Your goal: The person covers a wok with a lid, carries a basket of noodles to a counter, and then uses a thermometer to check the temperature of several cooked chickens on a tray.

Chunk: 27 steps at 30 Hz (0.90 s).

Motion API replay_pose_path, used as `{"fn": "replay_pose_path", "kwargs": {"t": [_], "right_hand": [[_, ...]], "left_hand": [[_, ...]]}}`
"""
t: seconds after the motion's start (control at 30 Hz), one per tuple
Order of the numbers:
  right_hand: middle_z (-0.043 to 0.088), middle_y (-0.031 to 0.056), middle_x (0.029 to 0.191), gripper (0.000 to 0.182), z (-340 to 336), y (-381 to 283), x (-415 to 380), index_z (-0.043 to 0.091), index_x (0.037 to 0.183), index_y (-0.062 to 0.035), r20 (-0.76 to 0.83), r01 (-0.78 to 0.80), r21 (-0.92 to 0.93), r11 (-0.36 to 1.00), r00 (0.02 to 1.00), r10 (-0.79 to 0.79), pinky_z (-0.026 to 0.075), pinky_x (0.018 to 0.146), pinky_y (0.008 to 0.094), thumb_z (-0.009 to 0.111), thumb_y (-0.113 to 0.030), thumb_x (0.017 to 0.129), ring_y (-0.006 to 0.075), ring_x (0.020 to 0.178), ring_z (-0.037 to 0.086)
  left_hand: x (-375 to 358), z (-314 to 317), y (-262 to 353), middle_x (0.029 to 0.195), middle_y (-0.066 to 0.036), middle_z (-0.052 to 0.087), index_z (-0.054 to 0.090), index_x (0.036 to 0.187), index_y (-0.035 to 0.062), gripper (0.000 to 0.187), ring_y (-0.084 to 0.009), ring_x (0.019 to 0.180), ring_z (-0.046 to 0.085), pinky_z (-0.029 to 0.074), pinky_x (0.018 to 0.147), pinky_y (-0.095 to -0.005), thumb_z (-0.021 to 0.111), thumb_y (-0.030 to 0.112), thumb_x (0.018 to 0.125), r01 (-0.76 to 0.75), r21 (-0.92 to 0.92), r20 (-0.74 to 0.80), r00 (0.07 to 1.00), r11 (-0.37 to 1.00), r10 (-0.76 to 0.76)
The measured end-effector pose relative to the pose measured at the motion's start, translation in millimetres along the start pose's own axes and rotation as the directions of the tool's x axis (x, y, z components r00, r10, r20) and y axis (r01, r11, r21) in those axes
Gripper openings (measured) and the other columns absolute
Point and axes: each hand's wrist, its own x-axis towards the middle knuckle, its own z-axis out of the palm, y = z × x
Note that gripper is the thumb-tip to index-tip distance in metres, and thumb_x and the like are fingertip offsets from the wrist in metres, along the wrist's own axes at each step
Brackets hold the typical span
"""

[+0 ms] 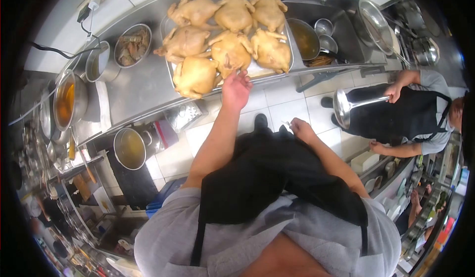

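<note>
Several whole pale-yellow cooked chickens (pixel 230 49) lie on a steel tray (pixel 166 29) on the steel counter (pixel 138 86) ahead of me. My left hand (pixel 236 90) reaches out with fingers apart, its fingertips touching the near chicken at the tray's front edge; it grips nothing. My right hand (pixel 301 127) hangs lower, over the tiled floor in front of my black apron (pixel 267 178), with its fingers curled. A small pale bit shows at its fingertips, too small to identify.
A co-worker in a black apron (pixel 410 113) stands to the right, holding a big steel ladle (pixel 344 107). A sink (pixel 341 34) with bowls and a strainer (pixel 376 19) lies right of the tray. Pots of broth (pixel 129 148) (pixel 67 101) stand at left.
</note>
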Motion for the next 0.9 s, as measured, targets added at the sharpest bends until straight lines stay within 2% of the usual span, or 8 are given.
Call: {"fn": "replay_pose_path", "kwargs": {"t": [0.1, 0.33, 0.43, 0.53, 0.6, 0.63, 0.8, 0.9], "right_hand": [[0.060, 0.0133, 0.069, 0.016, -1, -3, 6, 0.056, 0.092, -0.0027, 0.001, 0.020, 0.005, 1.000, 1.000, -0.020, 0.046, 0.061, 0.0370, 0.058, -0.019, 0.089, 0.0265, 0.063, 0.058], [0.060, 0.0140, 0.070, 0.017, -1, -11, 14, 0.056, 0.092, -0.0024, 0.054, 0.003, 0.010, 1.000, 0.999, -0.003, 0.046, 0.064, 0.0369, 0.059, -0.019, 0.089, 0.0267, 0.066, 0.059], [0.060, 0.0146, 0.070, 0.016, 3, -3, 14, 0.056, 0.091, -0.0022, 0.047, 0.023, 0.028, 0.999, 0.999, -0.024, 0.046, 0.064, 0.0372, 0.059, -0.018, 0.089, 0.0271, 0.066, 0.058], [0.060, 0.0146, 0.070, 0.016, -1, 3, 15, 0.056, 0.090, -0.0018, 0.032, 0.013, 0.078, 0.997, 0.999, -0.016, 0.046, 0.063, 0.0371, 0.058, -0.017, 0.089, 0.0264, 0.065, 0.058], [0.060, 0.0123, 0.067, 0.015, -4, 4, 13, 0.055, 0.088, -0.0009, 0.025, -0.006, 0.121, 0.993, 1.000, 0.003, 0.045, 0.059, 0.0352, 0.059, -0.015, 0.089, 0.0217, 0.061, 0.057], [0.060, 0.0123, 0.067, 0.015, -4, 6, 12, 0.055, 0.088, -0.0009, 0.040, 0.005, 0.117, 0.993, 0.999, -0.010, 0.045, 0.059, 0.0352, 0.059, -0.015, 0.089, 0.0217, 0.061, 0.057], [0.057, 0.0098, 0.065, 0.015, 3, 23, 16, 0.054, 0.086, -0.0011, 0.017, 0.020, 0.157, 0.987, 1.000, -0.022, 0.044, 0.058, 0.0330, 0.060, -0.015, 0.089, 0.0182, 0.059, 0.055], [0.057, 0.0101, 0.065, 0.017, 7, 25, 21, 0.053, 0.086, -0.0011, -0.033, 0.091, 0.129, 0.987, 0.996, -0.088, 0.044, 0.059, 0.0328, 0.060, -0.016, 0.089, 0.0185, 0.059, 0.054]], "left_hand": [[-1, -2, 3, 0.091, -0.007, 0.064, 0.054, 0.097, 0.0038, 0.025, -0.0189, 0.076, 0.056, 0.045, 0.068, -0.0343, 0.051, 0.028, 0.093, -0.004, 0.040, -0.035, 0.999, 0.999, 0.006], [0, 5, -7, 0.088, -0.006, 0.061, 0.053, 0.096, 0.0080, 0.017, -0.0182, 0.074, 0.055, 0.045, 0.068, -0.0342, 0.054, 0.024, 0.091, -0.050, 0.119, -0.102, 0.993, 0.992, 0.062], [-2, 1, -13, 0.089, -0.005, 0.061, 0.051, 0.110, 0.0084, 0.024, -0.0177, 0.076, 0.056, 0.046, 0.068, -0.0343, 0.054, 0.023, 0.091, -0.037, 0.100, -0.067, 0.997, 0.994, 0.044], [-51, 28, -24, 0.088, -0.006, 0.062, 0.042, 0.126, 0.0105, 0.039, -0.0175, 0.076, 0.057, 0.046, 0.068, -0.0344, 0.054, 0.018, 0.090, -0.109, 0.251, -0.226, 0.960, 0.962, 0.168], [-78, 35, -24, 0.087, -0.008, 0.062, 0.033, 0.136, 0.0125, 0.051, -0.0178, 0.075, 0.059, 0.047, 0.067, -0.0344, 0.053, 0.013, 0.089, 0.200, 0.405, -0.259, 0.961, 0.892, -0.097], [-81, 41, -19, 0.087, -0.008, 0.062, 0.033, 0.136, 0.0125, 0.051, -0.0178, 0.075, 0.059, 0.047, 0.067, -0.0344, 0.053, 0.013, 0.089, 0.186, 0.401, -0.266, 0.961, 0.897, -0.080], [-52, 71, 38, 0.082, -0.007, 0.060, 0.043, 0.125, 0.0075, 0.036, -0.0150, 0.065, 0.059, 0.049, 0.057, -0.0286, 0.052, 0.008, 0.090, -0.172, 0.544, -0.048, 0.971, 0.821, 0.235], [-49, 87, 86, 0.084, -0.005, 0.060, 0.050, 0.119, 0.0059, 0.032, -0.0130, 0.068, 0.057, 0.048, 0.059, -0.0254, 0.055, 0.008, 0.088, -0.324, 0.804, 0.040, 0.866, 0.498, 0.499]]}}
